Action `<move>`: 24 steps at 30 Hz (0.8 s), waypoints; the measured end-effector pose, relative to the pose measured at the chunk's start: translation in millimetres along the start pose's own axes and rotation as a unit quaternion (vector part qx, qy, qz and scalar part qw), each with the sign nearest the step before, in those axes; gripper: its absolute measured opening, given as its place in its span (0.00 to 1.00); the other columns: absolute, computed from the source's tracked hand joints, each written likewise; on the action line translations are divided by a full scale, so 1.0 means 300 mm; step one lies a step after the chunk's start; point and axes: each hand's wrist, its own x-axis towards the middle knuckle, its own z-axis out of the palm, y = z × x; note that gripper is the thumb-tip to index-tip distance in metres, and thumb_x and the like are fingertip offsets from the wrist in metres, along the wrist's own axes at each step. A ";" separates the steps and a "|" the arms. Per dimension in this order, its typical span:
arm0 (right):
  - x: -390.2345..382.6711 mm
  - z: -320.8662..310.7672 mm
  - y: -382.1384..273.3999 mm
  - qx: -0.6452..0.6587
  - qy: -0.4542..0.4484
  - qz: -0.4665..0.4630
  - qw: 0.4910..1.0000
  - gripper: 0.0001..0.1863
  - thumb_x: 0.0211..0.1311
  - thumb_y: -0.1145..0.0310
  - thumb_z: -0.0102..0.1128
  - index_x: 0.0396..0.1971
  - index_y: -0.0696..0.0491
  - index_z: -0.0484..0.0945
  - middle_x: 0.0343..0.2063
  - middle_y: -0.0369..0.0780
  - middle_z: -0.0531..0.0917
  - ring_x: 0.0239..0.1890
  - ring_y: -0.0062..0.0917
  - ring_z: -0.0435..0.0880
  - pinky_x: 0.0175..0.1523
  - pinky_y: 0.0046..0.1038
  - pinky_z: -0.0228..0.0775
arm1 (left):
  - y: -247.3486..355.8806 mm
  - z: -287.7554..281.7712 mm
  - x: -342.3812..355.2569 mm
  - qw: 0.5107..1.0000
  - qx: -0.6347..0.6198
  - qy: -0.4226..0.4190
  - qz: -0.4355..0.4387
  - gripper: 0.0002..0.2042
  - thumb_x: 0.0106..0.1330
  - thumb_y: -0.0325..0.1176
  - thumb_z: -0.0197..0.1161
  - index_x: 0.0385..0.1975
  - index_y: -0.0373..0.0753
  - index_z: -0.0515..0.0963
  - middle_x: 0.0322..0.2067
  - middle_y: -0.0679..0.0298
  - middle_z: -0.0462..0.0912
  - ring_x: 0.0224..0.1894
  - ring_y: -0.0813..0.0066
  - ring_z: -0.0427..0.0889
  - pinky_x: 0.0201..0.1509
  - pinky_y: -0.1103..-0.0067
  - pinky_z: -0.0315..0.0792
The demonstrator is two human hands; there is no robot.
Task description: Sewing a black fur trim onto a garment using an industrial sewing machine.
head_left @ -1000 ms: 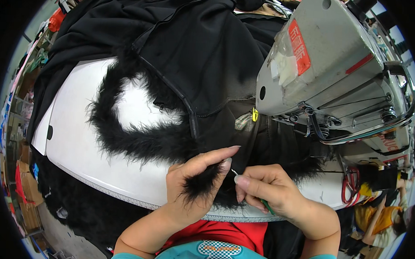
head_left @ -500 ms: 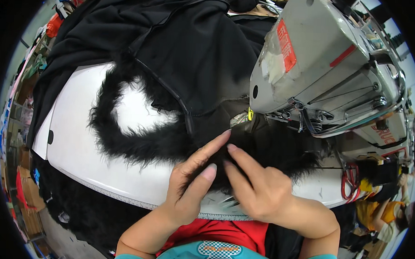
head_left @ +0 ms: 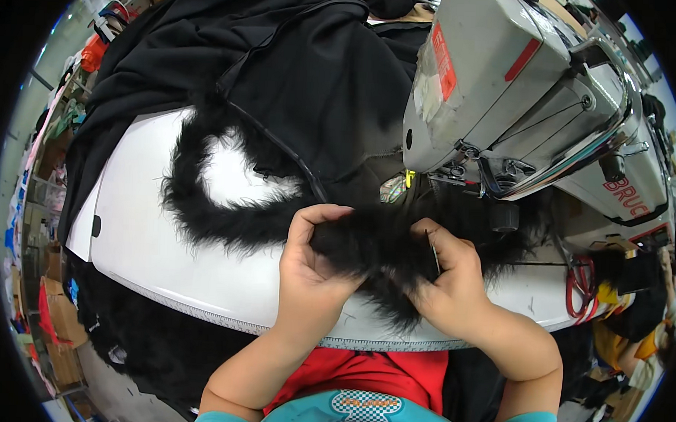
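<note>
Both hands are busy with the same piece of fur (head_left: 366,245), a black fluffy length held up near the middle of the frame. The left hand (head_left: 313,270) is curled round its left part; the right hand (head_left: 455,278) is closed on its right part, and a slim metal tool (head_left: 434,253) shows against the fingers, its lower end hidden. The step in hand looks like working or sorting the fur by hand beside the machine (head_left: 492,75), rather than stitching. The next move, I judge, calls for a firm hold on the left, a light one on the right, and care that the tool's end does not snag the pile.

At centre left a fluffy loop (head_left: 186,183) lies on the white tabletop (head_left: 165,268), just beside the black cloth (head_left: 327,84) that fills the top of the frame. A yellow bit (head_left: 410,178) shows just below the machine's head. Along the tabletop's near edge runs a ruler strip (head_left: 378,345), and red loops (head_left: 581,290), perhaps scissor handles, lie at right. Dark fabric (head_left: 140,338) hangs at lower left, with cartons (head_left: 63,313) beyond it. Crowded shelving curves along the left rim; an orange garment (head_left: 650,345) shows at lower right, its wearer too blurred to make out.
</note>
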 end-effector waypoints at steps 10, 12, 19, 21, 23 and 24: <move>0.019 -0.003 0.053 0.026 0.206 -0.080 0.975 0.09 0.52 0.73 0.56 0.32 0.61 0.70 0.27 0.42 0.76 0.29 0.24 0.74 0.36 0.23 0.66 | 0.068 -0.078 -0.063 0.992 0.052 0.115 -0.017 0.17 0.50 0.16 0.59 0.40 0.33 0.65 0.37 0.61 0.70 0.39 0.79 0.71 0.41 0.85 0.69; 0.022 -0.007 0.051 -0.015 0.100 -0.108 0.989 0.12 0.50 0.70 0.60 0.31 0.61 0.70 0.27 0.42 0.76 0.24 0.25 0.77 0.29 0.21 0.67 | 0.118 -0.103 -0.076 0.980 0.141 0.129 -0.063 0.17 0.50 0.18 0.59 0.41 0.32 0.66 0.32 0.63 0.71 0.31 0.82 0.73 0.32 0.86 0.72; -0.110 -0.070 -0.072 -0.380 -0.102 -0.193 0.899 0.38 0.36 0.51 0.62 0.50 0.56 0.66 0.24 0.38 0.66 0.14 0.22 0.68 0.19 0.20 0.62 | 0.285 -0.161 -0.071 0.869 0.455 0.193 0.026 0.18 0.50 0.20 0.58 0.44 0.30 0.69 0.17 0.67 0.72 0.16 0.88 0.68 0.18 0.92 0.62; -0.143 -0.144 -0.141 -0.388 -0.070 -0.158 0.905 0.38 0.39 0.59 0.62 0.52 0.62 0.61 0.23 0.40 0.65 0.18 0.27 0.68 0.22 0.25 0.63 | 0.320 -0.216 -0.102 0.834 0.497 0.218 0.097 0.16 0.55 0.19 0.53 0.45 0.31 0.69 0.18 0.67 0.72 0.17 0.89 0.68 0.19 0.94 0.60; -0.183 -0.260 -0.158 -0.471 0.089 -0.178 0.859 0.35 0.40 0.79 0.56 0.54 0.64 0.57 0.24 0.44 0.68 0.26 0.32 0.68 0.29 0.26 0.64 | 0.317 -0.281 -0.137 0.825 0.511 0.196 0.137 0.14 0.59 0.23 0.51 0.46 0.36 0.69 0.20 0.69 0.71 0.20 0.88 0.66 0.21 0.92 0.59; -0.193 -0.322 -0.204 -0.541 0.192 -0.174 0.800 0.30 0.42 0.83 0.52 0.52 0.63 0.61 0.26 0.44 0.70 0.27 0.32 0.68 0.31 0.26 0.64 | 0.304 -0.304 -0.149 0.842 0.490 0.182 0.138 0.14 0.59 0.23 0.51 0.46 0.35 0.69 0.21 0.69 0.69 0.21 0.88 0.66 0.23 0.92 0.61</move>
